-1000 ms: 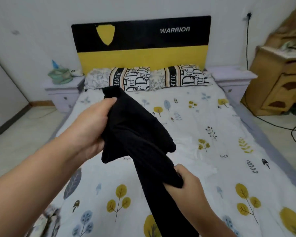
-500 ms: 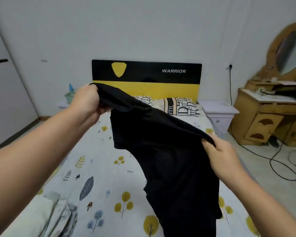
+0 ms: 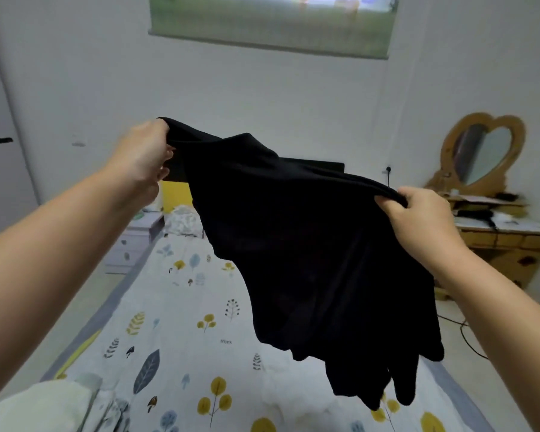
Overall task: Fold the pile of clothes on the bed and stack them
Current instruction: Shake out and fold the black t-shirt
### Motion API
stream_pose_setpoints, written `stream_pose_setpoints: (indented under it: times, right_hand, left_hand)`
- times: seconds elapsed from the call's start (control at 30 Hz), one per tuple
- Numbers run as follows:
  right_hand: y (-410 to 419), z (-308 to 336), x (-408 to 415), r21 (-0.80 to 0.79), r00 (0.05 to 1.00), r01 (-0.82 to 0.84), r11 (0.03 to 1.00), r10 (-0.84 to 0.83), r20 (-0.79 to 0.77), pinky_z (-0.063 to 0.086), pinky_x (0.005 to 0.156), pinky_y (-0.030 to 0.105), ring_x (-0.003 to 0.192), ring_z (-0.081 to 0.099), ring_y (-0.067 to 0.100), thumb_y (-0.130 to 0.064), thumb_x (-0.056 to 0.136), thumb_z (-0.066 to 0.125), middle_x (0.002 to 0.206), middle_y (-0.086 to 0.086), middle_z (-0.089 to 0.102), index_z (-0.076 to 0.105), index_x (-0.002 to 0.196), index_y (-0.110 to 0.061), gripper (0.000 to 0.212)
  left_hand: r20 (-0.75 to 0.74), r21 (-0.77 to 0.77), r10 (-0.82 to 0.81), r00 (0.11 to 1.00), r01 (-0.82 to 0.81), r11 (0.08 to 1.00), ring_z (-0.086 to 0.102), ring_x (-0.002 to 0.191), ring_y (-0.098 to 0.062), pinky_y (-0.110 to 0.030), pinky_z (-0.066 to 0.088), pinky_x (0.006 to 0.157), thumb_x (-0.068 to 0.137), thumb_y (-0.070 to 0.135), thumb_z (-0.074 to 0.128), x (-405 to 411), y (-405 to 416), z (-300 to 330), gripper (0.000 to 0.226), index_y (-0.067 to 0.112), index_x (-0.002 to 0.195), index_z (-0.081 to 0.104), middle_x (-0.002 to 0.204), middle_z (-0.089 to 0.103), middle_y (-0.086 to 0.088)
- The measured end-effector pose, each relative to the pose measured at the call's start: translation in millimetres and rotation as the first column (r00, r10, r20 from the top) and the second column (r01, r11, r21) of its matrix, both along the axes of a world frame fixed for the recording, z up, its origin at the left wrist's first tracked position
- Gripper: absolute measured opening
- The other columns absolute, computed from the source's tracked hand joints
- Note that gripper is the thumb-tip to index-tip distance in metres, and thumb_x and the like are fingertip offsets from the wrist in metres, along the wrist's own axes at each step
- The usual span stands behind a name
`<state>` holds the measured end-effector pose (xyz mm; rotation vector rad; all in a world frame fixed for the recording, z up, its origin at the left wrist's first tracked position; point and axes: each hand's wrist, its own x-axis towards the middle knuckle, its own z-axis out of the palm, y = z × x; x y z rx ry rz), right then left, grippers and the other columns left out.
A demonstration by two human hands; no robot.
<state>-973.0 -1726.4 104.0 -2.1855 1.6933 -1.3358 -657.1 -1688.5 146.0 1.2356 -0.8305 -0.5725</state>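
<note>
Head view: a black garment (image 3: 309,254) is held up in the air above the bed (image 3: 181,332), its top edge stretched from about ten o'clock to three o'clock, one corner pinched by the left hand (image 3: 141,157) and the other gripped by the right hand (image 3: 418,219), with the loose lower part drooping in folds toward five o'clock. It is judged to be light, thin and limp, likely to slip and crumple, so it is best taken at the two upper corners and laid flat before folding. A pale bundle of cloth (image 3: 44,406) is seen at seven o'clock, and a wooden dressing table (image 3: 508,244) at three o'clock.
</note>
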Motion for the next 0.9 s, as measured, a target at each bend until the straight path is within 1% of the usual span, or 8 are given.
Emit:
stream_pose_setpoints:
  times: [0.23,0.37,0.47,0.57,0.63,0.7,0.8,0.9]
  right_hand:
    - [29,-12,14,0.209,0.995,0.059,0.976,-0.039,-0.094,0.039,0.062,0.032,0.079,0.055,0.026,-0.017,0.089,0.054,0.085,0.008,0.063,0.058,0.083,-0.013,0.009]
    - [85,-39,54,-0.450,0.971,-0.174,0.876,0.230,0.071,0.038,0.084,0.026,0.093,0.044,0.014,-0.005,0.078,0.054,0.100,0.001,0.045,0.047,0.108,-0.013,0.031]
    - [111,-57,78,-0.660,0.877,-0.460,0.594,0.184,-0.444,0.034,0.098,0.032,0.110,0.048,0.022,-0.015,0.088,0.046,0.119,0.006,0.049,0.050,0.115,-0.016,0.028]
    - [104,-60,92,-0.581,0.663,-0.491,0.650,-0.154,-0.733,0.029,0.107,0.039,0.112,0.058,0.021,-0.016,0.085,0.051,0.110,0.004,0.066,0.066,0.100,-0.020,0.021]
    - [96,-48,97,-0.577,0.620,-0.443,0.687,-0.230,-0.750,0.039,0.101,0.039,0.069,0.064,0.020,-0.008,0.071,0.058,0.063,0.000,0.062,0.063,0.063,-0.019,0.014]
    - [90,-35,99,-0.515,0.680,-0.427,0.743,-0.111,-0.724,0.049,0.064,0.029,0.040,0.048,0.021,0.003,0.058,0.052,0.042,-0.001,0.043,0.054,0.054,-0.015,0.018]
    - [86,-19,100,-0.398,0.800,-0.381,0.835,0.082,-0.594,0.023,0.038,0.025,0.033,0.044,0.028,0.003,0.061,0.062,0.042,0.003,0.039,0.056,0.066,-0.006,0.012]
    - [78,-9,101,-0.324,0.883,-0.330,0.887,0.170,-0.437,0.038,0.042,0.036,0.048,0.053,0.037,-0.010,0.086,0.056,0.054,0.012,0.054,0.056,0.084,-0.003,0.008]
  left_hand:
    - [-0.327,-0.069,-0.520,0.789,0.529,0.846,0.064,0.051,-0.014,-0.023,0.053,0.045,0.096,0.011,0.030,-40,27,18,0.029,0.011,0.078,0.053,0.059,0.063,-0.004]
    - [-0.372,-0.161,-0.652,0.660,0.646,0.746,0.057,0.068,-0.023,-0.028,0.054,0.049,0.099,0.012,0.032,-88,30,33,0.025,0.003,0.085,0.050,0.080,0.055,-0.014]
    - [-0.245,-0.076,-0.692,0.679,0.698,0.712,0.053,0.068,-0.021,-0.025,0.052,0.049,0.098,0.006,0.033,-116,30,32,0.025,0.003,0.080,0.050,0.080,0.052,-0.014]
    - [-0.097,0.009,-0.745,0.660,0.749,0.663,0.056,0.073,-0.022,-0.024,0.052,0.057,0.098,0.006,0.034,-128,32,28,0.025,0.003,0.082,0.053,0.092,0.056,-0.018]
    - [-0.027,0.020,-0.765,0.643,0.766,0.643,0.058,0.079,-0.023,-0.024,0.051,0.062,0.097,0.006,0.034,-123,34,28,0.023,0.002,0.089,0.055,0.099,0.057,-0.019]
    - [0.030,0.017,-0.734,0.678,0.734,0.679,0.060,0.084,-0.025,-0.026,0.053,0.067,0.096,0.005,0.036,-109,34,24,0.021,0.002,0.096,0.057,0.101,0.058,-0.020]
    - [0.095,0.068,-0.683,0.724,0.680,0.730,0.068,0.073,-0.019,-0.028,0.059,0.068,0.095,0.003,0.038,-83,37,3,0.021,0.000,0.099,0.059,0.082,0.068,-0.011]
    - [0.088,0.164,-0.705,0.704,0.688,0.707,0.064,0.058,-0.008,-0.021,0.055,0.056,0.097,0.009,0.043,-61,43,-29,0.020,0.002,0.101,0.061,0.071,0.068,0.000]
